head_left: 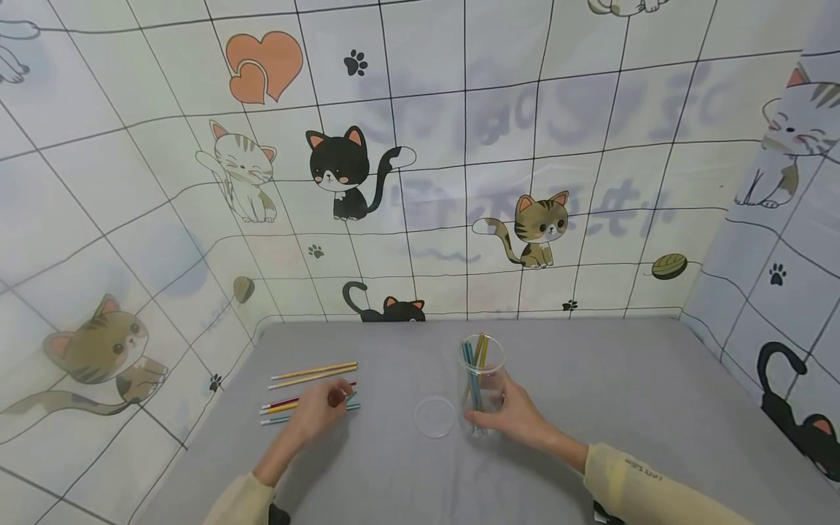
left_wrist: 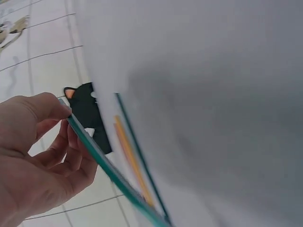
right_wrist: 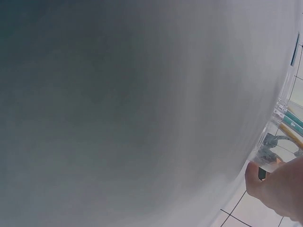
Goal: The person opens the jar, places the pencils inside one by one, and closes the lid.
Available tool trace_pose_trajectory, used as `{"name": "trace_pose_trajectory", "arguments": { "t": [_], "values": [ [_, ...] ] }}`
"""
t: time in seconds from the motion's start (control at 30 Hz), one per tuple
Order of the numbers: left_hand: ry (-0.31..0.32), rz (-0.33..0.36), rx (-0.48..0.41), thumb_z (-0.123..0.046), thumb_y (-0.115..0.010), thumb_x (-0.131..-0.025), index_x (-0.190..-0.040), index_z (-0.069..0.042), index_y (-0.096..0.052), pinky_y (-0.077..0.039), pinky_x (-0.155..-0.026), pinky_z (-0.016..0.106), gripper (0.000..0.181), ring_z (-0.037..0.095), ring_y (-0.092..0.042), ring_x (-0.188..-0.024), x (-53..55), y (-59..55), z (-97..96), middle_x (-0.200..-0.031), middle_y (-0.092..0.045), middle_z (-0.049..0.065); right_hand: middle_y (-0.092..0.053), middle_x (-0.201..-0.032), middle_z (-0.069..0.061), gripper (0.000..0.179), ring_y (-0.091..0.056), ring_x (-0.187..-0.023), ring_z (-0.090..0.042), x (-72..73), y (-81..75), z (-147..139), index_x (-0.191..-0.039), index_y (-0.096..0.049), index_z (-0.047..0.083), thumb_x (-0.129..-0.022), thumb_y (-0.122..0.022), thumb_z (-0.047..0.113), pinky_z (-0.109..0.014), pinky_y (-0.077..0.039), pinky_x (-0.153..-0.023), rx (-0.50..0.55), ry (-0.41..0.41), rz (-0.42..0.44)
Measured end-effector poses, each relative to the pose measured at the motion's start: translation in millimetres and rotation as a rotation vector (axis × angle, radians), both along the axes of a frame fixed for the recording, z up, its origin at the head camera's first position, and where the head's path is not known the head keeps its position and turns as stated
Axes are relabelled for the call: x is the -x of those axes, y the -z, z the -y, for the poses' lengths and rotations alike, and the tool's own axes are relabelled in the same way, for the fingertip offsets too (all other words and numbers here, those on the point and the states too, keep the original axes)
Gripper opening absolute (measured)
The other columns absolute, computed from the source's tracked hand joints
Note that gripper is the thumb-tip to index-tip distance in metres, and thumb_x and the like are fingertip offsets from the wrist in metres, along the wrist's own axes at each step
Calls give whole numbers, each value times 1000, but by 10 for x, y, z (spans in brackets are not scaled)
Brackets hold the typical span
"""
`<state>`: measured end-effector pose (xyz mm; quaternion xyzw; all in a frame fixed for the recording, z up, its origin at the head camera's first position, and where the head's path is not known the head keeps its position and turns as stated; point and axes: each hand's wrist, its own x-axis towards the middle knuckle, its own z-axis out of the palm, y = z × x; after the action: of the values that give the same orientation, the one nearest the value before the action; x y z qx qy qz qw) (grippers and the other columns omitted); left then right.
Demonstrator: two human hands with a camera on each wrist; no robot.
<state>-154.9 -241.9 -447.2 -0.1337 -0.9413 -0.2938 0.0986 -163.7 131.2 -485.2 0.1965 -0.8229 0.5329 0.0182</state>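
Note:
My left hand (head_left: 316, 410) pinches a teal pencil (left_wrist: 112, 171) near one end, between thumb and finger, over the pencils on the left. Beneath and beside this hand lie a red pencil (head_left: 281, 403), a yellow pencil (head_left: 282, 410) and another teal pencil (head_left: 275, 421). My right hand (head_left: 521, 421) grips a clear cup (head_left: 496, 373) from its right side, thumb across the front. Teal pencils (head_left: 469, 364) and yellow pencils (head_left: 484, 352) lean upright inside it. The right wrist view catches only part of the hand and cup at its right edge.
Two yellow pencils (head_left: 313, 372) lie farther back on the left of the grey tabletop (head_left: 407, 481). A clear round lid (head_left: 434, 418) lies flat just left of the cup. Behind the table hangs a cloth (head_left: 433, 182) printed with cats and grid lines.

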Motion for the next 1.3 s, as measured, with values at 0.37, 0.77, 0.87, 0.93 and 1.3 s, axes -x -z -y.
{"name": "trace_pose_trajectory", "arguments": {
  "t": [0.37,0.77,0.87,0.93,1.3],
  "values": [
    [55,47,-213,8,-68,-83,-101,-6,-67,-50,-60,27,23,16,-62,-76,77,-459,-207,-84,-62,1,-61,-126,-10,82,-55,-120,-32,-5,-1,9,-142,-43,10,-76,-87,28,-56,-42,-101,-6,0,7],
    [99,21,-245,0,-68,-85,-105,-10,-69,-50,-62,33,22,17,-62,-79,140,-816,-474,-85,-65,0,-60,-128,-12,82,-55,-120,-35,-12,7,-18,-146,-40,9,-80,-84,27,-60,-43,-99,12,-42,-56],
    [118,18,-253,-1,-67,-86,-106,-11,-68,-50,-59,33,23,17,-62,-79,147,-883,-531,-87,-66,3,-60,-127,-14,82,-55,-119,-36,-21,-5,-14,-145,-40,7,-79,-85,24,-60,-43,-97,23,-45,-62],
    [132,22,-265,-1,-66,-86,-107,-12,-68,-49,-57,33,23,17,-61,-80,152,-929,-572,-89,-67,4,-60,-127,-14,81,-55,-119,-36,-25,-13,-12,-145,-40,7,-79,-85,22,-60,-44,-97,32,-49,-66],
    [224,-24,-326,1,-66,-86,-111,-10,-65,-48,-69,36,26,18,-62,-80,214,-1198,-830,-89,-66,5,-59,-129,-15,83,-55,-120,-36,-17,-5,-18,-145,-40,6,-78,-85,25,-59,-43,-98,12,-38,-43]
  ]
}}
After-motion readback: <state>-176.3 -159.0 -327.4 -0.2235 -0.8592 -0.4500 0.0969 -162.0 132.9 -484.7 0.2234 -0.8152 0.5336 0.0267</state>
